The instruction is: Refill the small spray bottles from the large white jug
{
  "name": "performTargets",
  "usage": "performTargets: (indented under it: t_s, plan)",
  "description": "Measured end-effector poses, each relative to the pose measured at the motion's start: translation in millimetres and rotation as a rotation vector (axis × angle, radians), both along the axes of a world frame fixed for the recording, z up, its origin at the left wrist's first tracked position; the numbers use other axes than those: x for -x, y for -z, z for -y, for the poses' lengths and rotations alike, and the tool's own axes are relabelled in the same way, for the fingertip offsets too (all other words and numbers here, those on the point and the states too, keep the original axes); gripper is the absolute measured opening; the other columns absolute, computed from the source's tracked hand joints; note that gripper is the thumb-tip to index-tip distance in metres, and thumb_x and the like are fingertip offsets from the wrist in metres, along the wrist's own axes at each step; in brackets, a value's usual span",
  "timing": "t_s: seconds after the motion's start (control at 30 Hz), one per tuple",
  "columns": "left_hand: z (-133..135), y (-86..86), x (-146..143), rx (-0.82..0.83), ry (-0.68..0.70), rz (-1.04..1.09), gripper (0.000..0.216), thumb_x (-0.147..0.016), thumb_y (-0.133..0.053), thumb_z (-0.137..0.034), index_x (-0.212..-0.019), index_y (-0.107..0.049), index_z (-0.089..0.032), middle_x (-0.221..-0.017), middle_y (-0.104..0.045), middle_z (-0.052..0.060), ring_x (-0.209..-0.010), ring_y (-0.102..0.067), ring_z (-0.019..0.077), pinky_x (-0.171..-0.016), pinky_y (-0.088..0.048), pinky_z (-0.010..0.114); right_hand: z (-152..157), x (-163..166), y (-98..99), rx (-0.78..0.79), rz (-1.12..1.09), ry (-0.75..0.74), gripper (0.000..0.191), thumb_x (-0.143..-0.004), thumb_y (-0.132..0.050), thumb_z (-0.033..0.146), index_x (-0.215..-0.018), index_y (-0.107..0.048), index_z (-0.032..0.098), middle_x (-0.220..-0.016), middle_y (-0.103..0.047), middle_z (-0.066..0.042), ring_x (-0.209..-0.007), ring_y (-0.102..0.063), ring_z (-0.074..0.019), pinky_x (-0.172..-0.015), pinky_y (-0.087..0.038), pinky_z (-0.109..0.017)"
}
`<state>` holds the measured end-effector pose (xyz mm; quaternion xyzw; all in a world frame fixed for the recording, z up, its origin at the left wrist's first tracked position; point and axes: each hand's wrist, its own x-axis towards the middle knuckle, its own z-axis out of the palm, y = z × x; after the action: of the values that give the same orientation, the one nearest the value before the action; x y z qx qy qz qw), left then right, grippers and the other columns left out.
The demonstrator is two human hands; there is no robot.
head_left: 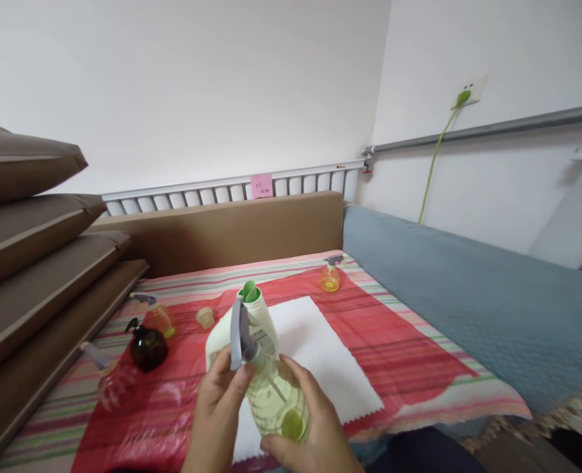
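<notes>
My right hand [311, 427] is wrapped around a clear pale-green spray bottle [276, 397], held tilted above a white cloth [320, 355]. My left hand [219, 407] pinches the bottle's grey trigger spray head [240, 338] at the neck. Just behind the bottle stands a cream detergent jug [259, 322] with an open green spout.
On the red striped cover [409, 355] lie a dark brown spray bottle [147, 345], an orange one [159, 315], a clear one [113, 384], a small cap [205, 317] and a yellow spray bottle [330, 274]. Brown cushions [29, 263] are stacked left; a blue blanket [468, 295] lies right.
</notes>
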<state>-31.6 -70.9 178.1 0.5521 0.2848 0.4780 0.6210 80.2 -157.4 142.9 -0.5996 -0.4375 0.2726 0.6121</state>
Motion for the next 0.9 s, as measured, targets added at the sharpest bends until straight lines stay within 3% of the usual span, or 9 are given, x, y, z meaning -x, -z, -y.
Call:
performTargets:
  t_s: [0.13,0.33,0.5,0.67,0.8,0.9]
  plan:
    - [-5,2.7,4,0.034,0.009,0.029,0.043,-0.071,-0.071,-0.038,-0.110,-0.061,-0.021,-0.113,-0.064,0.008,-0.108,-0.056,0.0259,-0.090,-0.046,0.034,-2,-3,5.2,0.015,-0.010,0.011,0.082,-0.049,-0.068,0.010,-0.126,-0.044,0.023,-0.125,-0.056,-0.009,-0.117,-0.051,-0.0277,-0.100,-0.039,-0.040]
    - [-13,-4.5,-1,-0.020,-0.039,-0.001,0.042,-0.059,-0.080,-0.036,-0.093,-0.063,-0.018,-0.089,-0.069,0.005,-0.086,-0.062,0.0221,-0.077,-0.048,0.029,-2,-1,5.7,-0.003,0.003,-0.007,0.082,-0.049,-0.067,0.009,-0.126,-0.044,0.023,-0.124,-0.056,-0.009,-0.115,-0.053,-0.0270,-0.097,-0.043,-0.039]
    - [-20,0.3,2,-0.016,-0.086,-0.020,0.033,-0.068,-0.073,-0.036,-0.095,-0.062,-0.019,-0.093,-0.067,0.004,-0.089,-0.061,0.0189,-0.077,-0.045,0.025,0,-5,1.4,0.036,0.017,0.043,0.081,-0.048,-0.066,0.010,-0.125,-0.045,0.023,-0.124,-0.056,-0.007,-0.116,-0.052,-0.0268,-0.099,-0.040,-0.039]
    - [-10,4.8,3,-0.017,-0.077,-0.006,0.044,-0.059,-0.080,-0.034,-0.096,-0.062,-0.019,-0.096,-0.068,0.007,-0.095,-0.061,0.0254,-0.084,-0.046,0.033,0,-3,0.9,0.042,0.076,0.060,0.080,-0.048,-0.065,0.009,-0.124,-0.046,0.022,-0.123,-0.056,-0.007,-0.115,-0.051,-0.0265,-0.098,-0.041,-0.038]
    - [-1,0.8,0,-0.030,-0.049,-0.063,0.040,-0.060,-0.079,-0.035,-0.093,-0.065,-0.017,-0.086,-0.068,0.007,-0.087,-0.062,0.0259,-0.081,-0.046,0.035,0,-2,5.9,0.029,0.067,0.000,0.079,-0.049,-0.064,0.010,-0.124,-0.045,0.022,-0.126,-0.054,-0.009,-0.117,-0.050,-0.0275,-0.098,-0.041,-0.038]
    - [4,-5.5,-1,-0.022,0.048,0.011,0.031,-0.067,-0.074,-0.037,-0.090,-0.067,-0.018,-0.085,-0.067,0.006,-0.085,-0.061,0.0227,-0.078,-0.045,0.031,1,-6,11.4,0.016,-0.066,-0.149,0.077,-0.054,-0.067,0.017,-0.127,-0.044,0.022,-0.128,-0.055,-0.011,-0.117,-0.052,-0.0283,-0.096,-0.043,-0.038]
